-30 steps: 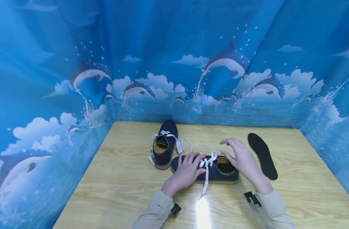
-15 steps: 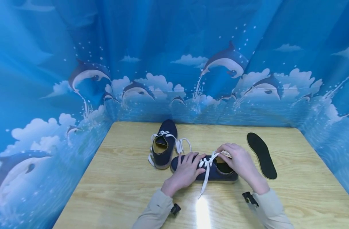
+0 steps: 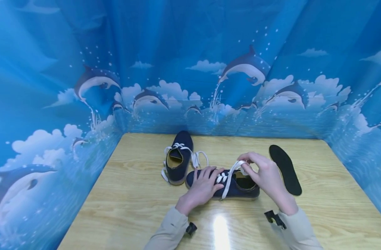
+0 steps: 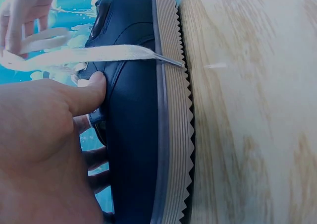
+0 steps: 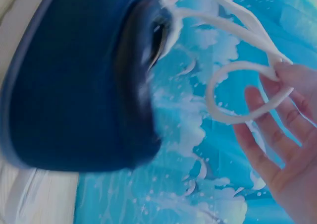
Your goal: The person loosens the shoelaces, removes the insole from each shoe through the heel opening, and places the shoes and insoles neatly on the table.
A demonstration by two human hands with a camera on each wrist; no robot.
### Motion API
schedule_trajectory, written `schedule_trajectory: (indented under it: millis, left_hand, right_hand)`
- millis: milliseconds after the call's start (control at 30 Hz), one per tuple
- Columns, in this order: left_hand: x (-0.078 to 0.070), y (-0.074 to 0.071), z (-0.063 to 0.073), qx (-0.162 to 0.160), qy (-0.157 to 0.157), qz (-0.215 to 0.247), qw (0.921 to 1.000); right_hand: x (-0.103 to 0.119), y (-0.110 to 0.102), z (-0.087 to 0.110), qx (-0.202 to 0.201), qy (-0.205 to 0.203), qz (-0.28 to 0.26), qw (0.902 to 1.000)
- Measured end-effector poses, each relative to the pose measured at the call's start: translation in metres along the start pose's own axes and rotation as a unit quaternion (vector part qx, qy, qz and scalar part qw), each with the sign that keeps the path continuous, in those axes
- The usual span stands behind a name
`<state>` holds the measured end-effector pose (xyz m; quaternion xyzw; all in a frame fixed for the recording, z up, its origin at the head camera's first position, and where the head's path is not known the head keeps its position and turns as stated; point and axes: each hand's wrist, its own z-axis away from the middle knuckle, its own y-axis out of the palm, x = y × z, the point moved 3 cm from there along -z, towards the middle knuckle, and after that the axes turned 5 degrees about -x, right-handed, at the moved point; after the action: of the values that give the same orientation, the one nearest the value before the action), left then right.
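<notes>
A navy sneaker (image 3: 240,192) with white laces lies sideways across the table, its toe to the left. My left hand (image 3: 200,191) holds it over the front part; in the left wrist view the thumb (image 4: 94,87) lies near the lacing while the fingers reach over to the far side. Above the shoe opening, my right hand (image 3: 265,173) pinches a white shoelace (image 5: 237,28) between thumb and forefinger, its other fingers loosely spread. The lace rises from the eyelets in loops, and one tipped end (image 4: 168,60) hangs down the shoe's near side.
A second navy sneaker (image 3: 180,166) with loose white laces stands behind to the left, toe away from me. To the right lies a black insole (image 3: 285,170). A blue dolphin-print curtain (image 3: 190,69) surrounds the wooden table (image 3: 124,208) at the back and sides.
The right hand was above the shoe without a grip, then took hold of the lace. It has since lifted slightly, drawing the lace up so its hanging end is shorter. The left hand stays put.
</notes>
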<state>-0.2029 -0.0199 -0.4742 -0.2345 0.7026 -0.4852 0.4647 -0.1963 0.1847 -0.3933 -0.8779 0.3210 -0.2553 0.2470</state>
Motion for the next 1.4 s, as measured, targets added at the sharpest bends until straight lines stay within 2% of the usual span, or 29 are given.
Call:
schedule_trajectory:
  millis: [100, 200, 400, 533, 600, 667, 800, 867, 967, 1067, 1400]
  left_hand:
    - [0.001, 0.001, 0.0, -0.002, 0.002, 0.001, 1.0]
    - [0.001, 0.001, 0.0, -0.008, 0.009, 0.0, 0.9999]
    - [0.0, -0.001, 0.002, -0.019, 0.024, -0.027, 0.9991]
    - [0.0, 0.0, 0.002, -0.006, 0.019, -0.021, 0.9996]
    - [0.001, 0.0, 0.001, -0.003, 0.015, -0.013, 0.9998]
    - [0.0, 0.0, 0.001, -0.005, 0.012, -0.008, 0.9999]
    - [0.0, 0.0, 0.001, -0.008, 0.011, -0.013, 0.9998]
    - [-0.001, 0.0, 0.001, -0.009, 0.012, -0.018, 0.9997]
    - [-0.001, 0.0, 0.001, -0.009, 0.011, -0.022, 0.9997]
    - [0.0, 0.001, 0.0, -0.007, 0.009, -0.023, 0.9997]
    - [0.0, 0.001, 0.0, 0.001, 0.002, -0.024, 0.9997]
  right_hand:
    - [0.008, 0.001, -0.001, 0.017, -0.008, -0.065, 0.9977]
    - [0.014, 0.004, -0.001, 0.06, -0.006, -0.112, 0.9918]
    - [0.02, 0.013, 0.004, 0.19, 0.011, -0.136, 0.9722]
    - [0.017, 0.013, 0.007, 0.232, 0.023, -0.155, 0.9601]
    - [0.015, 0.011, 0.007, 0.227, 0.034, -0.153, 0.9612]
    - [0.012, 0.009, 0.006, 0.21, 0.045, -0.136, 0.9673]
    - [0.01, 0.01, 0.004, 0.16, 0.047, -0.051, 0.9848]
    - [0.01, 0.012, 0.005, 0.143, 0.038, -0.01, 0.9889]
    - [0.009, 0.019, 0.008, 0.138, 0.026, 0.04, 0.9893]
    - [0.007, 0.025, 0.011, 0.143, 0.022, 0.061, 0.9875]
    - [0.006, 0.036, 0.017, 0.153, 0.033, 0.062, 0.9857]
